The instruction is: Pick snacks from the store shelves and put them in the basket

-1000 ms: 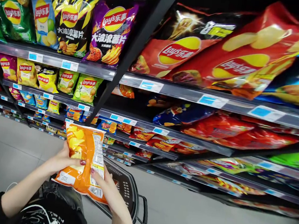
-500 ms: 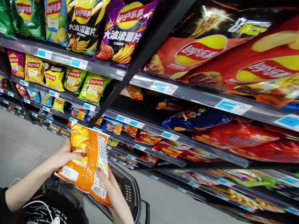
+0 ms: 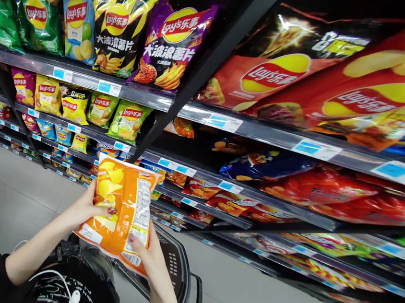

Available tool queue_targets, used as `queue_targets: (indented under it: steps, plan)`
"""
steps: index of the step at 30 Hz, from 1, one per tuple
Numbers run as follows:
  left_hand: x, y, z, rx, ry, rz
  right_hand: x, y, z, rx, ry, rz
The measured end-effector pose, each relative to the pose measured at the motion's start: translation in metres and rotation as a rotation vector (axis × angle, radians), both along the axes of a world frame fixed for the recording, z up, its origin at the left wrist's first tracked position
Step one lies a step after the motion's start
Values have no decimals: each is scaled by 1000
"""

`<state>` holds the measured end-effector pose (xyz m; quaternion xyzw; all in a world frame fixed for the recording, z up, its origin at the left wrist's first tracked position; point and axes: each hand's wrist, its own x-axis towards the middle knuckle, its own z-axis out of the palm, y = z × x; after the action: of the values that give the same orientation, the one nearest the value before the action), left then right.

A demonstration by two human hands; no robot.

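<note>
An orange bag of chips [image 3: 125,196] is held up in front of my body, its back with the printed text panel and barcode turned toward me. My left hand [image 3: 89,209] grips its left side, thumb pressed on the front over the yellow chip picture. On the right side, my right hand [image 3: 146,251] closes round the lower edge, with the thumb across the text panel. Behind the bag, the fingers of both hands are mostly hidden. Partly covered by the bag and my right arm, a black basket [image 3: 182,265] is below.
Shelves of chip bags run along the aisle ahead, with price tags on the shelf edge [image 3: 150,99]. A purple bag [image 3: 177,43] and large red bags [image 3: 275,79] stand on the upper shelf. Grey tiled floor [image 3: 10,189] lies at the left. White earphones [image 3: 74,299] hang over my black shirt.
The orange bag has come up slightly and tilted so that more of its back faces me. Both hands have kept hold of it. The view has shifted a little.
</note>
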<state>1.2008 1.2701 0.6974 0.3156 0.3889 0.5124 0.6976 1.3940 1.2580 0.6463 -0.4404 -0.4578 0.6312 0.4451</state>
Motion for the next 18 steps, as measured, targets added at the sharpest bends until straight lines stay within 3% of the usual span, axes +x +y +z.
queue_targets:
  steps: [4, 11, 13, 15, 16, 18]
  plan:
    - [-4, 3, -2, 185, -48, -25, -7, -2, 6, 71, 79, 10]
    - [-11, 7, -11, 231, 76, -37, -13, -1, 15, 127, -36, -59]
    - [-11, 6, -16, 221, 342, 69, -17, 1, 18, 177, -268, -149]
    - [-6, 1, -23, 229, 611, 218, -27, 2, 20, 247, -621, -330]
    - [-2, -3, -26, 240, 656, 251, -33, 0, 20, 315, -800, -413]
    - [7, -11, -32, 254, 489, 191, -49, -5, 20, 538, -1073, -481]
